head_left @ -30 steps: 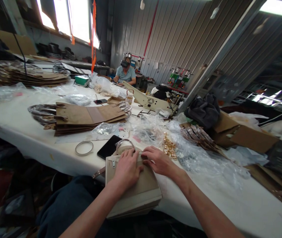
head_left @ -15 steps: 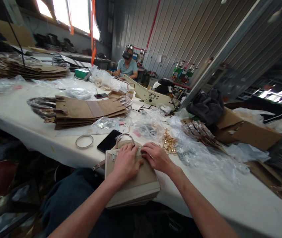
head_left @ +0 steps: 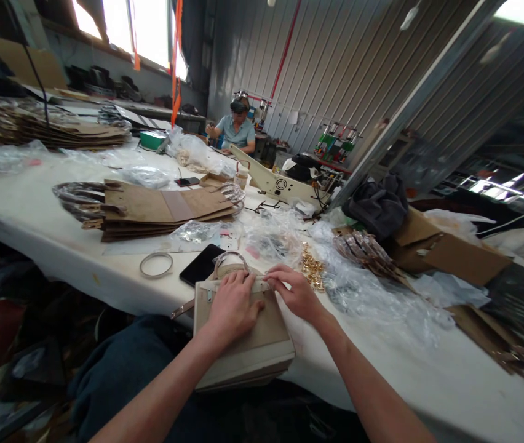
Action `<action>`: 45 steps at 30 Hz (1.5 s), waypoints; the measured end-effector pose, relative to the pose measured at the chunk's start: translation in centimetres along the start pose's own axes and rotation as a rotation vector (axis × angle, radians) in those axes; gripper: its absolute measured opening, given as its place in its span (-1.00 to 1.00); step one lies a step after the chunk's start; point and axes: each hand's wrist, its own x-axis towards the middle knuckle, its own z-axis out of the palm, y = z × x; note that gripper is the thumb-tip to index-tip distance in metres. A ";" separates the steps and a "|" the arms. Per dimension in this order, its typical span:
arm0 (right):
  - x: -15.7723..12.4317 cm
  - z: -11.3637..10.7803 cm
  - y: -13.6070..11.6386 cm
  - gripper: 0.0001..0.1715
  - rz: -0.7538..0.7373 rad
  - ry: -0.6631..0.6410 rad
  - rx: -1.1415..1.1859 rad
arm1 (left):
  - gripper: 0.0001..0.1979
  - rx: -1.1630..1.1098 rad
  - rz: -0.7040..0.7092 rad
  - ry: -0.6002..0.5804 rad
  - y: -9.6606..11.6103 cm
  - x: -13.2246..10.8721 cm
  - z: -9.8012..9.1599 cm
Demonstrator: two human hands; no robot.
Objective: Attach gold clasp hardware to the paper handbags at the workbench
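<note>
A beige handbag (head_left: pixel 243 363) lies tilted on the near edge of the table, with a wrapped handle (head_left: pixel 234 257) standing at its far side. Across its upper face rests my left hand (head_left: pixel 233 304), fingers stretched toward the top edge and thumb apart. My right hand (head_left: pixel 294 294) is at the bag's upper right corner, thumb and fingertips pinched together. Whatever sits between those fingertips is too small to make out. A strap with a metal end (head_left: pixel 182 309) sticks out left of the bag. Just beyond my right hand is a pile of gold metal fittings (head_left: pixel 312 267).
Beyond the bag lie a black phone (head_left: pixel 201 264), a ring-shaped roll (head_left: pixel 156 264) and stacked brown bag panels (head_left: pixel 151 206). Clear plastic bags (head_left: pixel 382 295) cover the right side. A cream machine (head_left: pixel 285 184) stands farther back, near a seated co-worker (head_left: pixel 237 132).
My right fingertips have drawn closer together at the bag's corner. My left hand stays on the bag. The co-worker's hand has risen, and the view has shifted slightly.
</note>
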 end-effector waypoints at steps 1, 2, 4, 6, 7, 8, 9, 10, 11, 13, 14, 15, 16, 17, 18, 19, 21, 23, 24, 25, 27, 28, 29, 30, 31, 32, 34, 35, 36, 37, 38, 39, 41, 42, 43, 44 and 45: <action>0.0 0.1 -0.1 -0.75 0.069 0.050 0.055 | -0.40 -0.002 0.001 0.000 0.0 0.0 0.0; -0.1 0.2 -0.2 -0.76 0.142 0.091 0.109 | -0.40 -0.005 0.000 0.000 0.0 -0.1 0.0; -0.3 0.6 -0.4 -0.70 0.279 0.128 0.217 | -0.40 -0.012 -0.009 -0.004 0.0 -0.1 -0.1; -0.5 1.1 -0.4 -0.55 0.378 0.118 0.322 | -0.41 -0.019 -0.019 -0.011 0.0 0.0 -0.1; -0.5 1.2 -0.4 -0.51 0.408 0.109 0.356 | -0.41 -0.020 -0.019 -0.014 0.1 0.0 -0.1; -0.6 1.4 -0.4 -0.51 0.427 0.101 0.372 | -0.41 -0.020 -0.017 -0.016 0.1 0.0 -0.2; -0.6 1.5 -0.4 -0.54 0.438 0.097 0.372 | -0.41 -0.017 -0.015 -0.016 0.1 0.0 -0.2; -0.6 1.5 -0.4 -0.58 0.441 0.095 0.363 | -0.40 -0.014 -0.011 -0.016 0.1 0.0 -0.2; -0.5 1.6 -0.3 -0.60 0.440 0.093 0.352 | -0.39 -0.011 -0.008 -0.017 0.1 0.0 -0.2; -0.5 1.7 -0.1 -0.60 0.438 0.081 0.348 | -0.38 -0.005 -0.007 -0.019 0.1 -0.1 -0.1; -0.4 1.7 0.0 -0.60 0.442 0.071 0.352 | -0.38 -0.004 -0.008 -0.018 0.1 -0.1 -0.1; -0.4 1.8 0.1 -0.60 0.446 0.062 0.354 | -0.39 -0.003 -0.007 -0.017 0.0 -0.2 0.0; -0.3 1.8 0.2 -0.61 0.445 0.054 0.344 | -0.39 -0.002 -0.006 -0.014 0.0 -0.2 0.0; -0.2 1.8 0.3 -0.64 0.434 0.051 0.320 | -0.40 -0.001 -0.006 -0.009 0.0 -0.2 0.0; -0.1 1.8 0.3 -0.68 0.411 0.051 0.282 | -0.40 0.000 -0.006 -0.003 -0.1 -0.2 0.1; -0.1 1.8 0.3 -0.72 0.380 0.054 0.236 | -0.40 0.001 -0.005 0.001 -0.1 -0.2 0.1; 0.1 1.7 0.3 -0.77 0.310 0.058 0.143 | -0.39 0.000 -0.003 0.006 -0.1 -0.2 0.1; 0.2 1.6 0.1 -0.77 0.253 0.050 0.075 | -0.38 -0.002 0.000 0.004 0.0 -0.2 0.1; 0.2 1.7 0.0 -0.78 0.228 0.046 0.050 | -0.38 -0.003 0.000 0.002 0.0 -0.2 0.1; 0.1 1.7 -0.1 -0.78 0.204 0.045 0.025 | -0.38 -0.004 -0.001 0.000 0.0 -0.2 0.1; 0.1 2.0 -0.2 -0.79 0.161 0.064 -0.014 | -0.38 -0.004 0.001 0.001 0.0 -0.2 0.1; 0.1 2.1 -0.3 -0.79 0.143 0.075 -0.026 | -0.38 -0.003 0.002 0.003 0.0 -0.2 0.2; 0.0 2.3 -0.4 -0.80 0.129 0.082 -0.034 | -0.38 -0.001 0.002 0.003 0.0 -0.2 0.2; 0.0 2.3 -0.5 -0.80 0.117 0.089 -0.040 | -0.38 0.001 0.002 0.004 0.0 -0.3 0.2; -0.1 2.3 -0.6 -0.80 0.107 0.099 -0.046 | -0.39 0.001 0.000 0.004 0.0 -0.3 0.1; -0.2 2.2 -0.6 -0.80 0.102 0.118 -0.056 | -0.39 0.001 -0.001 0.004 0.0 -0.3 0.1; -0.9 1.5 -0.6 -0.78 0.118 0.188 -0.098 | -0.39 -0.005 -0.001 0.006 0.0 -0.3 0.0; -1.5 0.9 -0.4 -0.77 0.139 0.226 -0.139 | -0.39 -0.011 0.000 0.007 -0.1 -0.4 0.0; -2.3 0.3 -0.3 -0.75 0.170 0.253 -0.201 | -0.39 -0.017 0.000 0.008 -0.1 -0.4 -0.1; -3.4 -0.4 0.0 -0.75 0.209 0.262 -0.283 | -0.40 -0.024 -0.002 0.009 -0.1 -0.4 -0.1; -4.6 -1.1 0.2 -0.75 0.254 0.258 -0.378 | -0.41 -0.029 -0.005 0.010 -0.1 -0.4 -0.1; -5.9 -1.7 0.5 -0.74 0.304 0.241 -0.476 | -0.41 -0.033 -0.008 0.011 -0.1 -0.4 -0.1; -8.7 -2.5 1.1 -0.68 0.398 0.196 -0.626 | -0.41 -0.036 -0.013 0.008 -0.1 -0.4 -0.1; -9.8 -2.7 1.4 -0.65 0.430 0.165 -0.662 | -0.41 -0.036 -0.014 0.004 -0.1 -0.4 -0.1; -10.8 -2.7 1.7 -0.64 0.448 0.131 -0.670 | -0.40 -0.036 -0.015 -0.001 -0.1 -0.4 0.0; -11.6 -2.6 1.9 -0.65 0.450 0.101 -0.658 | -0.40 -0.037 -0.015 -0.006 -0.1 -0.4 0.0; -12.0 -2.3 2.1 -0.68 0.440 0.077 -0.634 | -0.40 -0.038 -0.016 -0.009 -0.1 -0.3 0.0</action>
